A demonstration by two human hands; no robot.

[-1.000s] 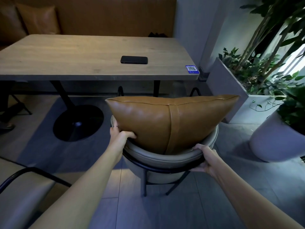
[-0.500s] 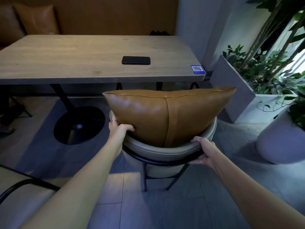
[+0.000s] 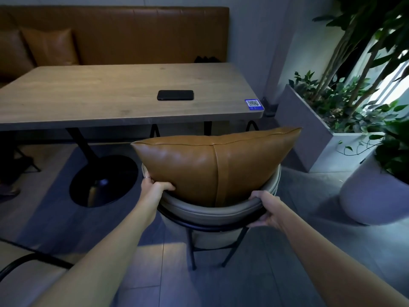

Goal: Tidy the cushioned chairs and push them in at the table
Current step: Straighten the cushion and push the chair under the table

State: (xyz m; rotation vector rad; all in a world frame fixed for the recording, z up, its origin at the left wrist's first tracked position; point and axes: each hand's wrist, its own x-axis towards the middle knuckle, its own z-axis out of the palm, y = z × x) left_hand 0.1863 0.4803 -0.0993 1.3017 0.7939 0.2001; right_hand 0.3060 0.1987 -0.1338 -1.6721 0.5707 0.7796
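Observation:
A grey round-backed chair (image 3: 212, 214) on black legs stands just short of the wooden table (image 3: 106, 100), facing it. A tan leather cushion (image 3: 212, 165) stands upright against its backrest, its top edge just below the table's near edge. My left hand (image 3: 155, 187) grips the backrest's left side, thumb pressed against the cushion's lower corner. My right hand (image 3: 264, 208) clasps the backrest's right rim from behind.
A black phone (image 3: 175, 95) and a blue QR sticker (image 3: 253, 104) lie on the table. The table's black pedestal base (image 3: 104, 180) is left of the chair. Grey planters (image 3: 309, 129) and a round pot (image 3: 371, 196) stand right. Another chair's black frame (image 3: 26, 260) is bottom left. A brown bench with a cushion (image 3: 51, 47) runs behind.
The chair with its cushion has moved forward towards the table, both hands staying on the backrest. The cushion's top now sits close under the table edge.

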